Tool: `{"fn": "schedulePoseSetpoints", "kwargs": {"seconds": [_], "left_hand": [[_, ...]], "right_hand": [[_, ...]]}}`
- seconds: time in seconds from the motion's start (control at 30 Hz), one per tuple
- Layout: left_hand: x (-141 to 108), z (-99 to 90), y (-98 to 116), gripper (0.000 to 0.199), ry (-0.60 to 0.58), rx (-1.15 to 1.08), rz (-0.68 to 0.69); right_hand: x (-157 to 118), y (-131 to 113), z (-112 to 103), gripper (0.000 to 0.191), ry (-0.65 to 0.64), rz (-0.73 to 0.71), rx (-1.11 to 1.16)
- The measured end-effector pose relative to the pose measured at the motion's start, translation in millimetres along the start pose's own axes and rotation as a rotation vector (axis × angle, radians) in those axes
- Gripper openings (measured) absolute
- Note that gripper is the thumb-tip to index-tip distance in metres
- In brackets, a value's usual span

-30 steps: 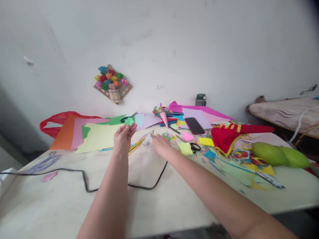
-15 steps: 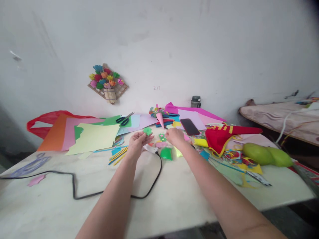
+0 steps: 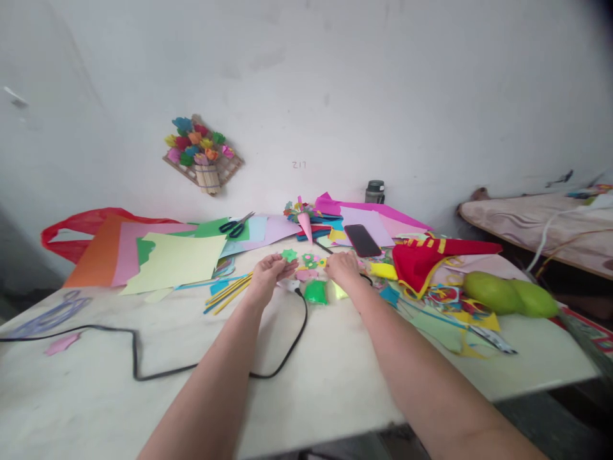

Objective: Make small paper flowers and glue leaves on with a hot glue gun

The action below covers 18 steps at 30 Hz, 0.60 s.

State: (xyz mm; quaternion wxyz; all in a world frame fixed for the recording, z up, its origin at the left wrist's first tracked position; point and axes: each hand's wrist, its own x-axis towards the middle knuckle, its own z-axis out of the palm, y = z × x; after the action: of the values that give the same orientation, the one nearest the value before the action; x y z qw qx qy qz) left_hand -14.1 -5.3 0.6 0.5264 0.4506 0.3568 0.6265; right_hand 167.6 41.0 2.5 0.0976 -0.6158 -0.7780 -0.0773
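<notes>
My left hand pinches a small green paper flower between thumb and fingertips, left of the middle of the table. To its right, my right hand is low over the table with its fingers drawn together; whatever they hold is too small to make out. Between the hands lie small green and pink paper flowers. A bag of green clay and a pale yellow one sit just in front of them. Behind stands a pink paper cone with colourful flowers at its top.
Coloured sheets and scissors lie at the left, near yellow and blue sticks. A black cable crosses the front. Rightward are a phone, red cloth, green fruits and a cutter.
My right hand has moved slightly right and down, away from the small flowers, uncovering a yellow bit beside them. The green flower in my left hand has turned to face the camera more. The view has shifted slightly.
</notes>
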Motion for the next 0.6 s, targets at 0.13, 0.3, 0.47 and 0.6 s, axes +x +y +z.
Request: {"fn": "schedulePoseSetpoints", "kwargs": {"seconds": [0.13,0.3,0.47,0.6], "left_hand": [[0.7,-1.3,-1.1,0.021,-0.016,-0.013,-0.008],[0.3,-1.0,-1.1,0.021,-0.023,-0.017,-0.031],[-1.1,1.1,-2.3,0.023,-0.065,-0.026,-0.044],[-2.1,1.2,-2.5,0.023,-0.098,-0.006,-0.081]], "right_hand": [[0.0,1.8,2.1,0.017,0.040,-0.006,0.064],[4.7,2.4,2.9,0.015,0.054,0.069,0.614],[1.7,-8.2,-6.2,0.022,0.099,0.006,1.218],[-4.8,-19.8,-15.1,0.020,0.177,-0.102,1.249]]}}
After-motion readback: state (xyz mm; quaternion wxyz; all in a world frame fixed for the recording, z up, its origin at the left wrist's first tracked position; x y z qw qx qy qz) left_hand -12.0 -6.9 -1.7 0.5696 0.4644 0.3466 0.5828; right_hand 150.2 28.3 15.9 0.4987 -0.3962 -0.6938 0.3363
